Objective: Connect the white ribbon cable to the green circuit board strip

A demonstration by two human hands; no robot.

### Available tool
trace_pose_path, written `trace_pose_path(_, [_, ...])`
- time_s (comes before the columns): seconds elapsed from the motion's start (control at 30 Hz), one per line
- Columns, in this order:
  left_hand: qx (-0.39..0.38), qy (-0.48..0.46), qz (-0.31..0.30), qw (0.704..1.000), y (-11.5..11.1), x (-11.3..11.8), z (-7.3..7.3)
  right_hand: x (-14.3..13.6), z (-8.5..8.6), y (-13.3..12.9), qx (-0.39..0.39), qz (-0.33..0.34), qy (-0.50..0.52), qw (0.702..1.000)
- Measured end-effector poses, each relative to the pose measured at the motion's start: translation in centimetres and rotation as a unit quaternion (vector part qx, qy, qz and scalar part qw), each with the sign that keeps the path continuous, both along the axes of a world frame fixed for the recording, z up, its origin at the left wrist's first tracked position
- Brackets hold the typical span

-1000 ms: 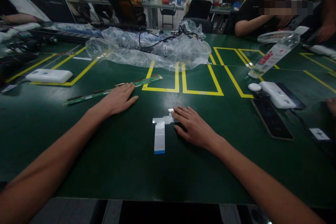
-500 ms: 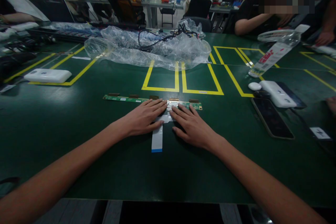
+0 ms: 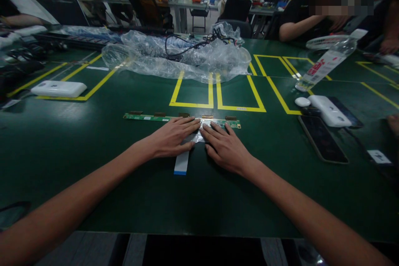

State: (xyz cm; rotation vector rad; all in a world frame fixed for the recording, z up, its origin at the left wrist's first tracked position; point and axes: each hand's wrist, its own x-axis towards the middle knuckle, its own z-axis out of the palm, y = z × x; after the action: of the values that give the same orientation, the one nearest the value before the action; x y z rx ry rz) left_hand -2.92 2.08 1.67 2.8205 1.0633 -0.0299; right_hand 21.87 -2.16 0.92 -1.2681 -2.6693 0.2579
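Observation:
A long, narrow green circuit board (image 3: 149,117) lies flat on the dark green table (image 3: 199,203), with several brown tabs along its far edge. My left hand (image 3: 173,135) lies with outstretched fingers over the middle of the board. Close beside it, my right hand (image 3: 226,145) rests its spread fingertips on the board's right part. Between and beneath the fingers shows a white flat ribbon cable (image 3: 181,163), whose blue-tipped end sticks out toward me under the left thumb. Where the cable meets the board is partly hidden by my fingers.
Beyond the board lie crumpled clear plastic wrap (image 3: 187,60) and a black cable (image 3: 174,54). At right are a tilted bottle (image 3: 327,64), a white device (image 3: 330,111) and a phone (image 3: 322,139). Another white device (image 3: 59,89) sits at left. People sit around.
The ribbon cable's blue end has shifted left and a little away from me. Both hands have moved slightly inward along the board, the right thumb now closer to its fingers.

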Motion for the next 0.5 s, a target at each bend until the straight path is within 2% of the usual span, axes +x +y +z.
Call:
trace_pose_path(0.27, [0.000,-0.007,0.000,1.000,0.0,-0.1,0.1,0.7,0.1,0.8,0.003,0.032,0.006,0.999])
trace_pose_path(0.5, [0.033,-0.033,0.007,0.999,-0.2,0.4,-0.7,1.2,0.1,1.2,-0.013,0.026,0.050,0.998])
